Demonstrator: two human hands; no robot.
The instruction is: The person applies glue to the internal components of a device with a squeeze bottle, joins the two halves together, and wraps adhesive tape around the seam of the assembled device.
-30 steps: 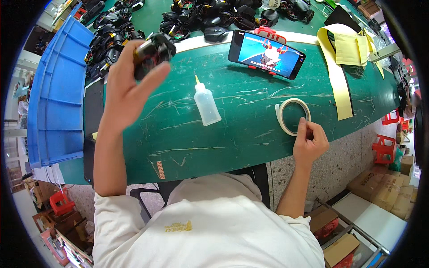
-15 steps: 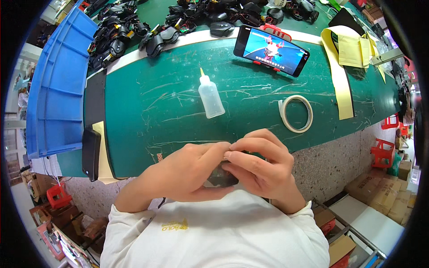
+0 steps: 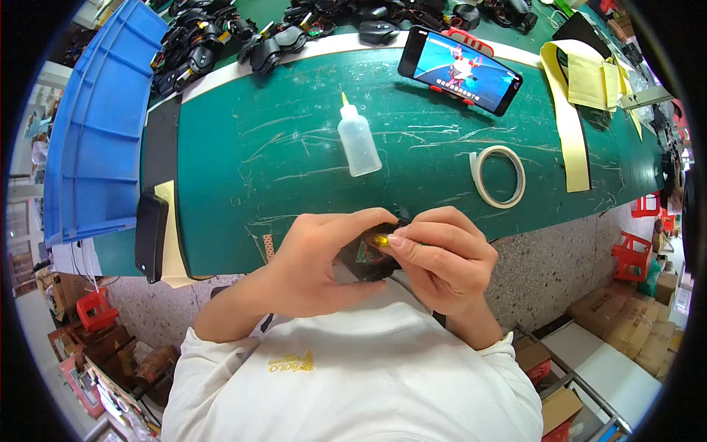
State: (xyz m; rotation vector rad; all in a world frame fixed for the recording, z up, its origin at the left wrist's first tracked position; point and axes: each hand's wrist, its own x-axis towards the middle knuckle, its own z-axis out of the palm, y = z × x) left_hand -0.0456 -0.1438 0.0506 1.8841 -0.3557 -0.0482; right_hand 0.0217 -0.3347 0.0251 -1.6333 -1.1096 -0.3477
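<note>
My left hand [image 3: 309, 258] is curled round a small black device [image 3: 359, 267] close to my shirt, at the table's front edge. A green circuit board shows inside its opened housing. My right hand [image 3: 445, 258] pinches a small shiny yellow piece [image 3: 379, 240] right at the device's opening. Whether that piece is fastened to the board I cannot tell; fingers cover part of it. Beyond my hands a translucent squeeze bottle [image 3: 360, 147] with a yellow nozzle lies on the green table [image 3: 272, 169]. A roll of cream tape [image 3: 520, 177] lies to its right.
A phone showing a video [image 3: 460, 72] leans in a red stand. Several black devices with wires [image 3: 272, 50] pile up along the back. At left are a blue bin [image 3: 96, 140] and a black phone [image 3: 151, 237]. Yellow paper sheets [image 3: 578, 158] lie at right.
My hands have parted slightly and the device has tilted, so its circuit board and the yellow piece now show. The view has shifted a little, moving the table items in the picture.
</note>
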